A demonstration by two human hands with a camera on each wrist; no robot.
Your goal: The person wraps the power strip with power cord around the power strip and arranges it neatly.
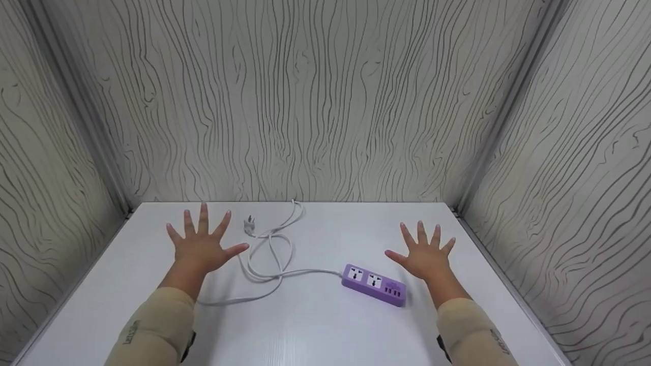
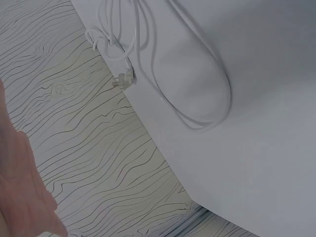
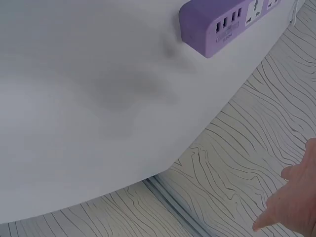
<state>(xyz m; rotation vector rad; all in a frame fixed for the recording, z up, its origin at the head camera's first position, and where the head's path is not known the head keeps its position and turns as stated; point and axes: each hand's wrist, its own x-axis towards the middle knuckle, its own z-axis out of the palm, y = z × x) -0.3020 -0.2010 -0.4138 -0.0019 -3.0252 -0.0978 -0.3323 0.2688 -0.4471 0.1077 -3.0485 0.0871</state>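
Observation:
A purple power strip with two white sockets and several USB ports lies on the white table, right of the middle. Its white cord runs left in loose loops, and the plug rests near the back edge. My left hand hovers with fingers spread, left of the cord and plug. My right hand is held above the table, fingers spread too, to the right of the power strip. Neither hand holds anything. In the right wrist view the strip's USB end shows, apart from the hand.
The white table meets a wood-grain patterned wall at the back. Similar panels stand at both sides, with grey metal posts in the corners. A bit of cord reaches the table's back edge.

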